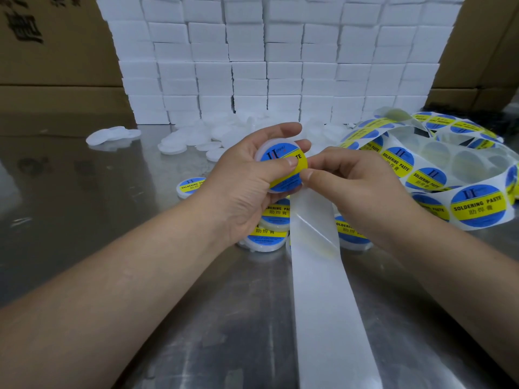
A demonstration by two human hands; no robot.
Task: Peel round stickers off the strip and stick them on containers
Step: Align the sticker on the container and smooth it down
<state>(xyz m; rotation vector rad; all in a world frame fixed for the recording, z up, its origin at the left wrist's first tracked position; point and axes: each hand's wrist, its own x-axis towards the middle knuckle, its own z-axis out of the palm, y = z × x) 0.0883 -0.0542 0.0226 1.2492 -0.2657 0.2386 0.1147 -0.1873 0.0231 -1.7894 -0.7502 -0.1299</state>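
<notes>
Steel table [70,209], left hand [241,189] gripping container [261,149] — "SOLDERING PASTE" strip [398,162]

A scuffed, shiny grey metal bench [70,220] spreads beneath and around the left hand [247,175] and the right hand [356,186], streaked with pale glare. Beyond both hands a wall of stacked white foam-like blocks [280,51] rises out of view. Far left of the left hand stand brown cardboard cartons [56,66] with black print; far right of the right hand, plain brown cartons [491,51].
</notes>
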